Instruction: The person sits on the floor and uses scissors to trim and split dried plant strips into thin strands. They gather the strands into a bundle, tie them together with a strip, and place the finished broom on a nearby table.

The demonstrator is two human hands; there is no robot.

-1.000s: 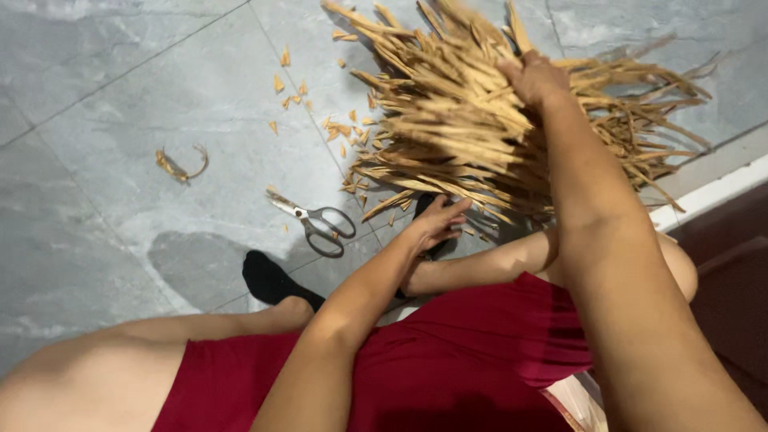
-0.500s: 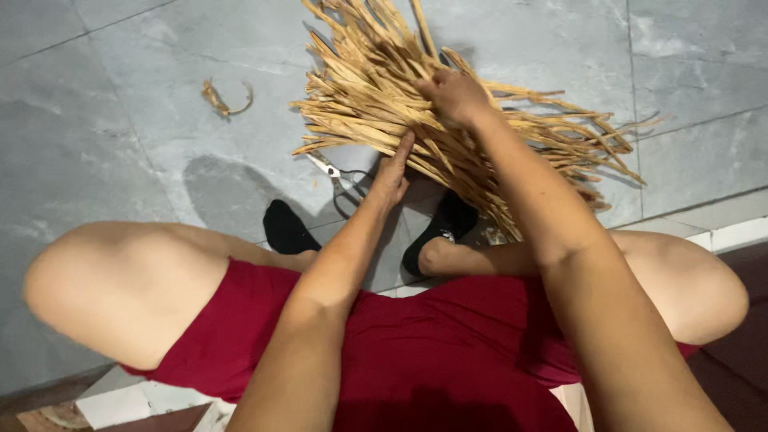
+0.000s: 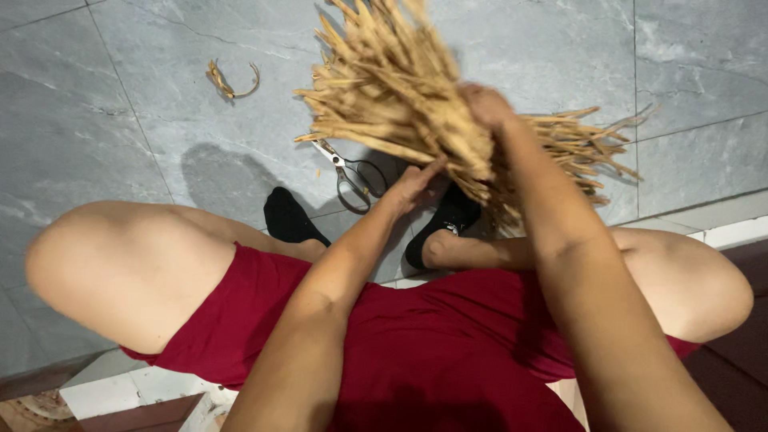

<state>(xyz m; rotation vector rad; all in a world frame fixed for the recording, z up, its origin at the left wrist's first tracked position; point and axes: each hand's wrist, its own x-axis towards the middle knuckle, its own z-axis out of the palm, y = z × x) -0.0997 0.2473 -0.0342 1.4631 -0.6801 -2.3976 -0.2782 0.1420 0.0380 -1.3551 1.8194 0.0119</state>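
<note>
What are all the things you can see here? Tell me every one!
bundle of dried strips: one big bunch, tan, held above the floor at top centre
scissors: one pair, silver blades and dark handles, on the floor under the bundle
curled scrap: one, tan, on the floor at upper left
floor tiles: large, grey, marbled
red garment: one, over the lap
black socks: two, on the feet near the scissors
left hand: one, fingers touching the underside of the bundle
right hand: one, gripping the bundle from above
</note>
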